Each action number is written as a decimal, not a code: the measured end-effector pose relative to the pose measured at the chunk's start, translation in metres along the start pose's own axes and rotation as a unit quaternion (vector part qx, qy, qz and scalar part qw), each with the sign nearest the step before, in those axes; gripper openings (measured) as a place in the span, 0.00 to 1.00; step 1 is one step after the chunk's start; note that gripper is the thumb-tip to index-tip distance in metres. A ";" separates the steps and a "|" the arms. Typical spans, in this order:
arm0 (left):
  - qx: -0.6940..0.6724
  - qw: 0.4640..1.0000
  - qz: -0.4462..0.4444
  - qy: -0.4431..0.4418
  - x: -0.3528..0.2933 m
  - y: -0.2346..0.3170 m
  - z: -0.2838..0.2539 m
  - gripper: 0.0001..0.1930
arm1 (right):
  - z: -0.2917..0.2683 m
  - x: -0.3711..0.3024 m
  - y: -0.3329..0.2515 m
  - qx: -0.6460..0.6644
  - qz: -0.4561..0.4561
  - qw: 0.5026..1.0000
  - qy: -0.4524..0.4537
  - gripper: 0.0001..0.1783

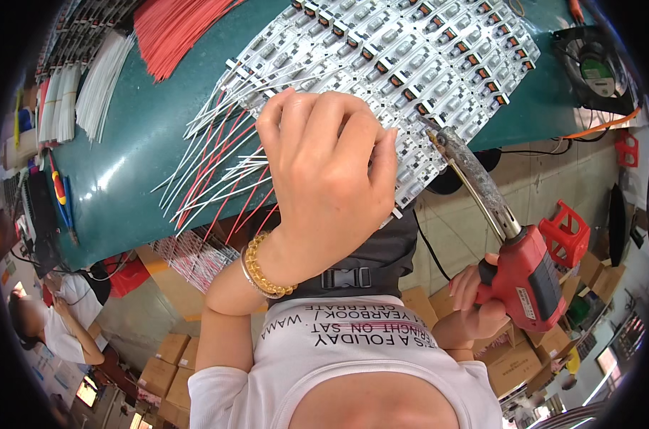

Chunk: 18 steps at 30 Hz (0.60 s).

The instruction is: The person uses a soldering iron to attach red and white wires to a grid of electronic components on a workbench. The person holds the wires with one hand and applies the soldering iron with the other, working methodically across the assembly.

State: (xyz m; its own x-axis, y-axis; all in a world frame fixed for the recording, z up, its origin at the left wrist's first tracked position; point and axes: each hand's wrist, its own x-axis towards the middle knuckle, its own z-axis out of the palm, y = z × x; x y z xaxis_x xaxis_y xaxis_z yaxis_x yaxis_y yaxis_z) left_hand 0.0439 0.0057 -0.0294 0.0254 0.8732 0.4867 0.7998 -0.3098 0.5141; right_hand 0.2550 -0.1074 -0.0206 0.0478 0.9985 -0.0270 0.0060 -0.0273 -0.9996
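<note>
Her right hand (482, 297) grips a red soldering gun (510, 250), tip at the panel of circuit boards (410, 50) on the green table (131, 157); left hand (328, 161), fingers curled, presses the red and white wires (217, 171).

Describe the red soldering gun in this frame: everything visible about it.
The soldering gun has a red, plastic-looking pistol body with a small label on its side and a long grey barrel, crusted and speckled, rising up-left. Its dark tip ends at the edge of the white circuit panel on the green table. The right hand grips the handle from below, fingers wrapped around it. The left hand is apart from it.
</note>
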 end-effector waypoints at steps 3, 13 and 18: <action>-0.010 1.000 -0.004 0.013 0.000 0.000 0.001 0.07 | -0.002 -0.001 -0.001 0.004 0.009 1.000 0.009 0.45; -0.019 1.000 -0.005 -0.022 -0.004 0.008 -0.002 0.06 | -0.009 -0.011 0.004 0.039 0.005 0.999 0.009 0.43; -0.014 1.000 -0.001 -0.024 -0.003 0.009 -0.001 0.06 | -0.007 -0.008 0.002 0.023 0.016 1.000 -0.008 0.40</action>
State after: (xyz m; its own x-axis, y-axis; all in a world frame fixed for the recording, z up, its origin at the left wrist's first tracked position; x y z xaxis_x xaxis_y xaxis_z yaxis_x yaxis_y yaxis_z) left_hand 0.0501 0.0002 -0.0255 0.0532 0.8907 0.4515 0.7828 -0.3179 0.5349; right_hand 0.2614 -0.1161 -0.0223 0.0321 0.9977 -0.0595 -0.0407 -0.0582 -0.9975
